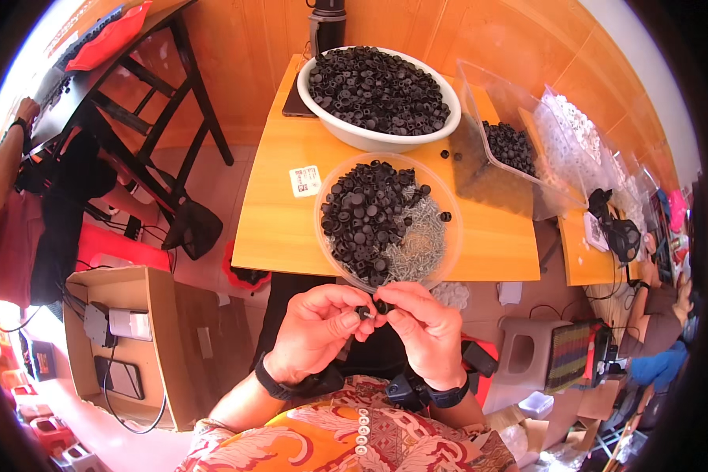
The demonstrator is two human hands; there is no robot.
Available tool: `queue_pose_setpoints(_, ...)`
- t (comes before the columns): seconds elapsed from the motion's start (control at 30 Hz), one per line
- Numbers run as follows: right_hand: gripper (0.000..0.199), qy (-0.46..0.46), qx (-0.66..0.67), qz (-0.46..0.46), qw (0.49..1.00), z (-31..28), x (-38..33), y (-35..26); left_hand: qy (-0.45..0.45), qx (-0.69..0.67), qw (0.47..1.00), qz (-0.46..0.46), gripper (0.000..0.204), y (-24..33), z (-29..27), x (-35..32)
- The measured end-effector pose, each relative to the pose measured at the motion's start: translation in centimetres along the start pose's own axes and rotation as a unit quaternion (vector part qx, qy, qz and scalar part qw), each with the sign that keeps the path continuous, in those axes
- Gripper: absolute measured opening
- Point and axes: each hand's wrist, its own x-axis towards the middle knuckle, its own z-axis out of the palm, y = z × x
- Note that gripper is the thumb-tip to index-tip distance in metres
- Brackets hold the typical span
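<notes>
In front of my chest, just off the table's near edge, my two hands meet at the fingertips. My left hand (316,329) pinches a small black plastic part (363,312) with a lighter centre. Between the fingers of my right hand (426,329) sits a round black plastic cap (383,306), close beside the other part. Right beyond the fingers is a shallow clear round tray (454,256). Its left side holds a heap of black plastic caps (354,216), its right side a pile of small silver screws (423,236).
Behind the tray stands a white basin (354,138) heaped with black parts. A clear bin (480,177) with more black pieces is at the right, a white label (305,181) at the left. An open cardboard box (161,346) and a co-worker's arm (4,165) are left of the table (271,228).
</notes>
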Motion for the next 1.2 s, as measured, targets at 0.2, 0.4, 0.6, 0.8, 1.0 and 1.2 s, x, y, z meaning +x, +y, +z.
queue_pose_setpoints(0.2, 0.024, 0.02, 0.06, 0.05, 0.997, 0.1, -0.3, 0.5, 0.023, 0.01, 0.999, -0.028, 0.02, 0.0, 0.2, -0.3)
queue_pose_setpoints(0.4, 0.025, -0.014, -0.001, -0.034, 0.999, -0.2, 0.1, 0.3, 0.011, -0.051, 0.997, -0.052, 0.019, -0.1, -0.2, -0.2)
queue_pose_setpoints(0.6, 0.025, -0.006, -0.049, -0.057, 0.997, -0.2, 0.2, 0.7, 0.015, -0.072, 0.996, -0.053, 0.019, -0.5, -0.4, -0.3)
queue_pose_setpoints(0.8, 0.023, 0.018, -0.044, -0.04, 0.998, 0.1, -0.1, 1.4, 0.016, -0.04, 0.999, -0.033, 0.019, -0.9, -0.5, -0.2)
queue_pose_setpoints(1.0, 0.022, -0.012, 0.239, 0.094, 0.966, -0.5, 0.2, 1.6, 0.049, 0.057, 0.996, 0.047, 0.018, -0.6, 0.0, -0.5)
queue_pose_setpoints(1.2, 0.022, -0.031, 0.388, 0.159, 0.908, -0.4, 0.4, 1.9, 0.048, 0.285, 0.944, 0.157, 0.018, -0.5, 1.0, -0.8)
